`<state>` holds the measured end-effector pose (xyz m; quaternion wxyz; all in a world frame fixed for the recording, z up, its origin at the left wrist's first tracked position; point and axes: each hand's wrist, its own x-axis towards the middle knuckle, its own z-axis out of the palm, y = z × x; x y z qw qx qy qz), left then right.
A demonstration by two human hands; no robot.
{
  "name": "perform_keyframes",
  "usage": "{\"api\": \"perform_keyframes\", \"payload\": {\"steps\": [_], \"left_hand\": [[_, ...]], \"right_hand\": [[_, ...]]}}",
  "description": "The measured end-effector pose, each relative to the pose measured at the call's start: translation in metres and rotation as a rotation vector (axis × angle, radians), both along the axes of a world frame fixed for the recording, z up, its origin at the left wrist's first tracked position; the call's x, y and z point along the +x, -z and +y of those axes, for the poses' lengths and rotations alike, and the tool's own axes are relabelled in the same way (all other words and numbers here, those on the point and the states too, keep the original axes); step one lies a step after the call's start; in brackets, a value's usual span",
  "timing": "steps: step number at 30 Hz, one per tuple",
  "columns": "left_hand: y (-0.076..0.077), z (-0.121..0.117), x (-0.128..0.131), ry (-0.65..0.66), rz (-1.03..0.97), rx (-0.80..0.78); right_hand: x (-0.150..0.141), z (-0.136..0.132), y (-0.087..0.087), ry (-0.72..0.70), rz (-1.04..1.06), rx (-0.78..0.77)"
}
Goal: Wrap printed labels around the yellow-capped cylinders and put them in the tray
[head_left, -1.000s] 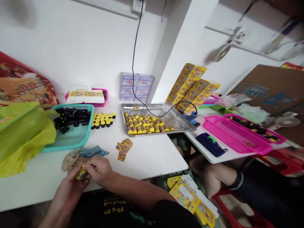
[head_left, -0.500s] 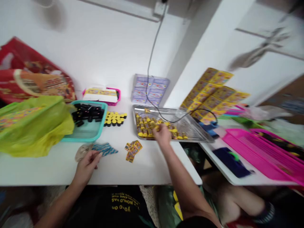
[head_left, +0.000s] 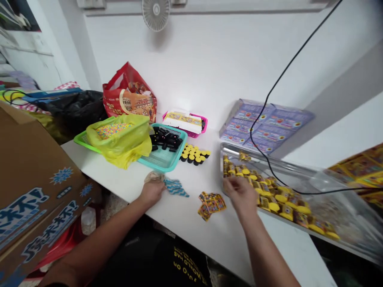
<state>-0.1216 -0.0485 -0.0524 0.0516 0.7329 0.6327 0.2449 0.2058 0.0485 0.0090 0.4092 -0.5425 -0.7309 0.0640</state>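
Observation:
My left hand is closed on the crumpled beige cloth at the table's front left. A blue wavy-striped cloth piece lies against its fingers. My right hand hovers by the left edge of the metal tray, fingers loosely bent with nothing visible in them. The tray holds rows of small yellow-capped cylinders with printed wraps. Between the hands lies a small pile of printed yellow-orange labels. Black cylinders with yellow tops stand grouped behind the cloth.
A turquoise basket holds black pieces. Beside it, a yellow bag holds colourful beads. Purple boxes stand against the wall. A black cable hangs across the tray. A large cardboard box stands at the left.
One second ago both hands held a yellow wrapped cylinder; then my right hand reached into the tray. Now it is at the tray's left edge, my left on the cloth. The view has swung left.

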Motion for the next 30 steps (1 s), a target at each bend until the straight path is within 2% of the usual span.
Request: {"api": "perform_keyframes", "payload": {"steps": [3, 5, 7, 9, 12, 15, 18, 22, 25, 30], "left_hand": [[-0.002, -0.004, -0.002, -0.062, -0.120, 0.052], [-0.005, -0.010, -0.002, -0.111, -0.202, 0.071], [-0.007, -0.016, 0.001, -0.145, -0.243, 0.114], [-0.010, -0.020, 0.010, -0.112, -0.259, 0.182], [-0.017, -0.016, 0.036, 0.056, -0.308, 0.214], [-0.026, 0.005, 0.077, 0.149, -0.351, 0.112], [-0.032, 0.034, 0.121, 0.163, -0.284, -0.009], [-0.029, 0.067, 0.163, 0.168, -0.214, -0.161], [-0.022, 0.081, 0.175, 0.130, -0.298, -0.293], [-0.018, 0.086, 0.172, 0.056, -0.701, -0.407]], "right_hand": [[-0.056, -0.008, 0.002, -0.218, -0.069, -0.083], [-0.077, -0.009, 0.005, -0.253, -0.083, -0.095], [-0.081, -0.007, 0.009, -0.214, -0.015, -0.059], [-0.073, -0.003, 0.012, -0.137, 0.094, 0.000], [-0.047, 0.003, 0.012, -0.031, 0.207, 0.094], [-0.020, 0.008, 0.006, 0.050, 0.290, 0.184], [-0.002, 0.012, 0.001, 0.112, 0.353, 0.261], [0.007, 0.016, -0.002, 0.122, 0.301, 0.298], [0.009, 0.017, -0.003, 0.129, 0.239, 0.274], [0.011, 0.014, -0.009, 0.126, 0.156, 0.203]]}}
